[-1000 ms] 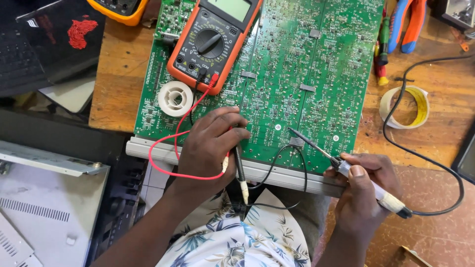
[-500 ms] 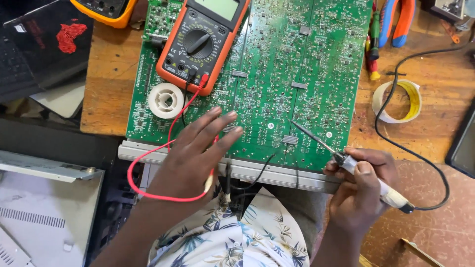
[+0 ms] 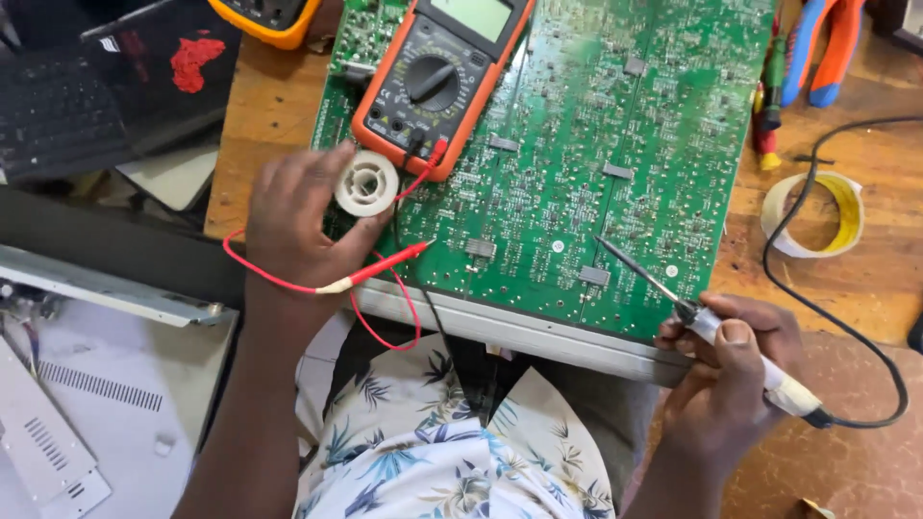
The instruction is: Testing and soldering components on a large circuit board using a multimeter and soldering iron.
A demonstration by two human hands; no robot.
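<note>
My left hand reaches onto the near left corner of a large green circuit board. Its fingers curl round the left side of a white solder spool that lies on the board. A red test probe lies across the thumb side of that hand, and its red lead loops below the wrist. My right hand grips a soldering iron like a pen. The iron's thin tip hovers just over the board's near right part. An orange multimeter rests on the board beyond the spool.
A second orange meter and a black laptop sit at the far left. Pliers with orange and blue handles and a roll of tape lie right of the board. The iron's black cord curves over the wooden bench. White metal panels lie low on the left.
My left hand has let go of the black probe at the board's near edge and moved up and left to the solder spool. My right hand stays put with the iron.
</note>
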